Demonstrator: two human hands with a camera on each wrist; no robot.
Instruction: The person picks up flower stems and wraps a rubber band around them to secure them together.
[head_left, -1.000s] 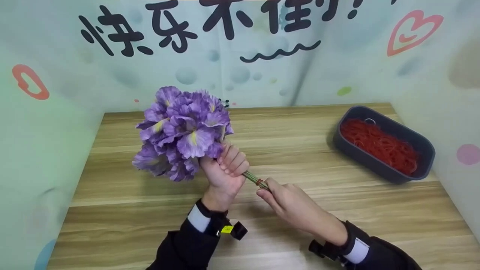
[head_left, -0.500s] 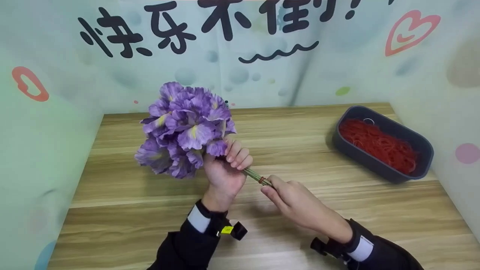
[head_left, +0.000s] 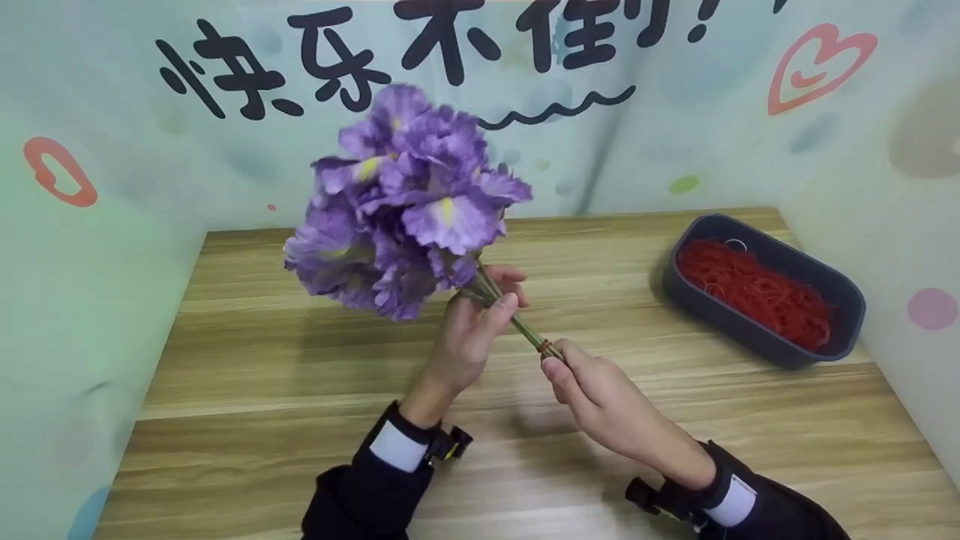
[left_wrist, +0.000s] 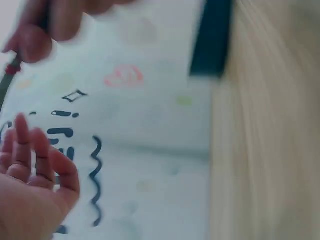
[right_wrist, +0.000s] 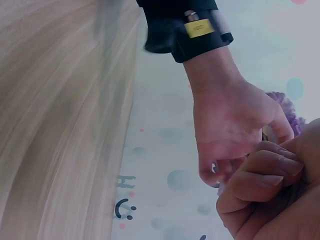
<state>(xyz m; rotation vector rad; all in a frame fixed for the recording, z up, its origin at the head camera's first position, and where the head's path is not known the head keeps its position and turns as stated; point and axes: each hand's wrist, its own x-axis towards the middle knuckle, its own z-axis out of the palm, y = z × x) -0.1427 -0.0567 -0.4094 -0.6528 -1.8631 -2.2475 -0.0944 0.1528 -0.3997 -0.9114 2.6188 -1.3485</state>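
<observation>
A bunch of purple artificial irises [head_left: 420,202] is held up, tilted to the upper left, in the head view. My right hand [head_left: 607,397] grips the lower ends of its green stems [head_left: 525,328], just below a red rubber band [head_left: 544,346] wound round them. My left hand [head_left: 465,337] lies loosely about the stems under the blooms, thumb in front and fingers behind. In the left wrist view the fingers of my left hand [left_wrist: 35,195] look relaxed and apart. Curled fingers of my right hand [right_wrist: 260,185] show in the right wrist view, hiding the stem ends.
A dark grey tub [head_left: 720,322] of loose red rubber bands [head_left: 750,292] stands at the right back of the wooden table [head_left: 262,450]. Printed cloth walls [head_left: 675,142] enclose the table at the back and both sides.
My left hand has loosened its grip and turned, its thumb now in front of the stems. The bunch has risen and moved right, and my right hand has shifted slightly right with it.
</observation>
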